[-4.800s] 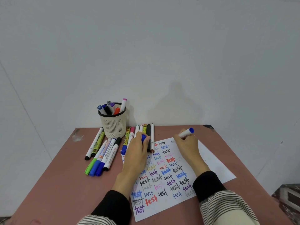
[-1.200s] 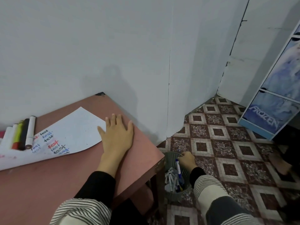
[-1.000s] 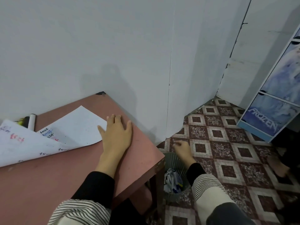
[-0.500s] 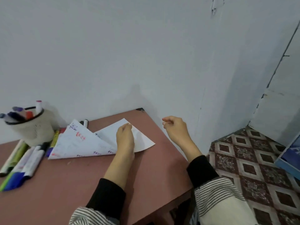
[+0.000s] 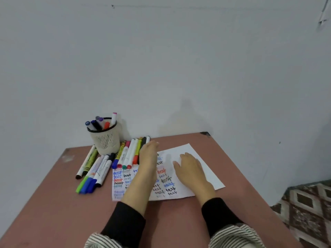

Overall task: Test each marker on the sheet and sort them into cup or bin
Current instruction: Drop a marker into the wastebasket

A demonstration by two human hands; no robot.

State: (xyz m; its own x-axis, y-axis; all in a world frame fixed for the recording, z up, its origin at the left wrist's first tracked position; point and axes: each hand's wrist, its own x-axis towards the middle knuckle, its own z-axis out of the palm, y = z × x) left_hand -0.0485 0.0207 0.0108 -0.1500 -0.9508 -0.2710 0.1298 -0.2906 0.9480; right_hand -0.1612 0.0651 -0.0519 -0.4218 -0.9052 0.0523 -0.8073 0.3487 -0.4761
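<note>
The white sheet point(image 5: 200, 165), covered with coloured "test" words, lies flat on the brown table point(image 5: 53, 212). My left hand point(image 5: 147, 158) stretches with straight fingers over the sheet's left part, fingertips at the row of markers point(image 5: 131, 152) lying by the sheet's top edge. My right hand point(image 5: 188, 167) rests flat and empty on the sheet. A white mesh cup point(image 5: 105, 138) at the back left holds several markers. A second group of markers point(image 5: 94, 171) lies left of the sheet. The bin is out of view.
A plain white wall stands right behind the table. The table's right edge drops to a patterned tile floor point(image 5: 308, 208) at the lower right.
The view swung back from the floor bin to the table. My right hand, empty after the bin, came back onto the sheet. The lifted sheet lies flat again. My left hand reached to the marker row.
</note>
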